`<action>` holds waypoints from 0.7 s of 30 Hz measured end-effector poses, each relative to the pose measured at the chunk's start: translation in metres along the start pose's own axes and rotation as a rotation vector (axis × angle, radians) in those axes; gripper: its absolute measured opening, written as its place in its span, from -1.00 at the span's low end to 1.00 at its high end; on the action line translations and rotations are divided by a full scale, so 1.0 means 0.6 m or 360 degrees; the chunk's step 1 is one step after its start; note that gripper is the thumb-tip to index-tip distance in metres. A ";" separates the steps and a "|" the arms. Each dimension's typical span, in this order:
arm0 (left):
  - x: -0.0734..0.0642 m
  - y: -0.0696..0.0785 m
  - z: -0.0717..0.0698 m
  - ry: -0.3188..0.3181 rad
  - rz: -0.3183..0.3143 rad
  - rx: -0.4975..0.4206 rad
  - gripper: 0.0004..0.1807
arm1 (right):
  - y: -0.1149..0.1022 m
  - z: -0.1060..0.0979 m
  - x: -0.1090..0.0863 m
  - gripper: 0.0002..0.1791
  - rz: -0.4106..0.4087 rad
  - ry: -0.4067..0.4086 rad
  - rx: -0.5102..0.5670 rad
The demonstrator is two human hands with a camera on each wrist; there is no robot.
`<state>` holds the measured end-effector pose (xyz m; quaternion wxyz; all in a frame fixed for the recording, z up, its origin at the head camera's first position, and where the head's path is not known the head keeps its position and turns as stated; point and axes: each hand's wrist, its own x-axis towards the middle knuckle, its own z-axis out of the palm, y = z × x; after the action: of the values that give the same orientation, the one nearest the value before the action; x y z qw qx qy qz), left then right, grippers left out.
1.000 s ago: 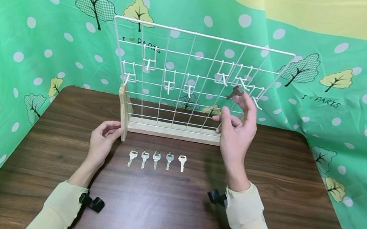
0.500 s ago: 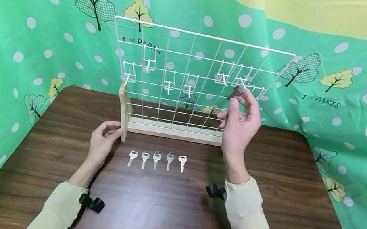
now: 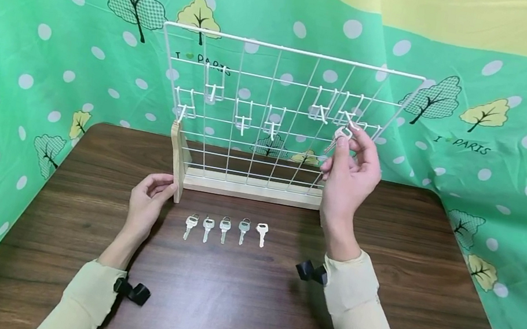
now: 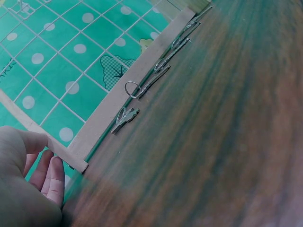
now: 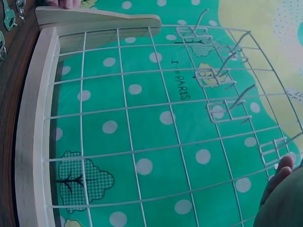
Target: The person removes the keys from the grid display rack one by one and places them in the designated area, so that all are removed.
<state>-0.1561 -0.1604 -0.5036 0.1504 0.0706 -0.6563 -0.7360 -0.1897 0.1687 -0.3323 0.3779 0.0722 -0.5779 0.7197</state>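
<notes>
My right hand (image 3: 353, 171) pinches a silver key (image 3: 342, 134) between thumb and fingers, right by a white wire hook (image 3: 347, 119) on the upper right of the grid. I cannot tell whether the key's ring touches the hook. The wire grid rack (image 3: 270, 95) stands upright in a pale wooden base (image 3: 248, 188). My left hand (image 3: 149, 200) holds the rack's left wooden end piece (image 3: 177, 161) near its foot. In the left wrist view, my left thumb and fingers (image 4: 56, 184) meet that end piece. The right wrist view shows only part of my right hand (image 5: 281, 191), with the key hidden.
Several silver keys (image 3: 224, 230) lie in a row on the dark wooden table (image 3: 217, 309) before the rack. Other wire hooks (image 3: 242, 119) jut forward from the grid. A green printed cloth (image 3: 47, 67) hangs close behind and at the sides.
My right hand has shifted slightly right, and the key has turned from dark to bright, its head now up by the hook. The left hand has stayed on the end piece.
</notes>
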 end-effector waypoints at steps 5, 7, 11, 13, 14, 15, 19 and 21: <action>0.000 0.000 0.000 0.0005 -0.0006 -0.0002 -0.72 | -0.005 0.001 0.002 -0.71 0.0057 0.0005 0.0011; 0.000 0.000 0.000 0.0006 -0.0007 -0.0004 -0.72 | -0.007 -0.001 0.004 -0.72 0.0082 -0.0015 0.0007; 0.001 0.000 0.000 0.0006 -0.0014 -0.0007 -0.72 | -0.011 -0.005 0.010 -0.72 0.0139 -0.0082 0.0010; 0.001 0.000 0.000 0.0007 -0.0020 -0.0010 -0.72 | -0.014 -0.006 0.012 -0.73 0.0166 -0.0122 0.0028; 0.001 0.000 0.000 0.0008 -0.0023 -0.0012 -0.72 | -0.015 -0.007 0.013 -0.74 0.0182 -0.0138 0.0047; 0.001 0.000 -0.001 0.0010 -0.0025 -0.0015 -0.72 | -0.017 -0.007 0.014 -0.75 0.0195 -0.0154 0.0063; 0.002 0.001 0.000 0.0011 -0.0028 -0.0004 -0.70 | -0.024 -0.009 0.017 -0.78 0.0225 -0.0185 0.0100; 0.002 0.001 0.000 0.0010 -0.0030 0.0001 -0.69 | -0.026 -0.010 0.017 -0.79 0.0222 -0.0183 0.0101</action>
<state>-0.1569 -0.1606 -0.5027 0.1455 0.0793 -0.6553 -0.7370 -0.1849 0.1796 -0.3169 0.2904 0.0849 -0.5792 0.7570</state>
